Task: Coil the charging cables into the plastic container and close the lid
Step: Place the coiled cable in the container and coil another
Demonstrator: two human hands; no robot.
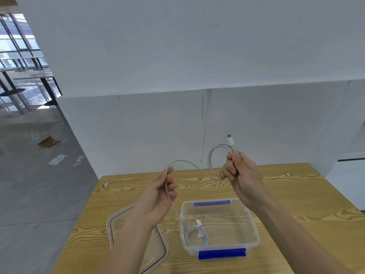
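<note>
Both hands hold one white charging cable (192, 166) in the air above the table. My right hand (240, 176) grips it just below its plug, which sticks up, with one loop formed beside the fist. My left hand (160, 194) pinches the cable lower down, and the slack hangs toward the container. The clear plastic container (250, 220) with blue clips stands open below my hands, and a coiled white cable (196, 235) lies in its front left corner. Its clear lid (118, 220) lies flat to the left, partly hidden by my left forearm.
Another white cable (126, 179) lies stretched along the back of the wooden table (296, 224), reaching the far right. A white partition wall stands right behind the table. The table's left edge drops to a grey floor.
</note>
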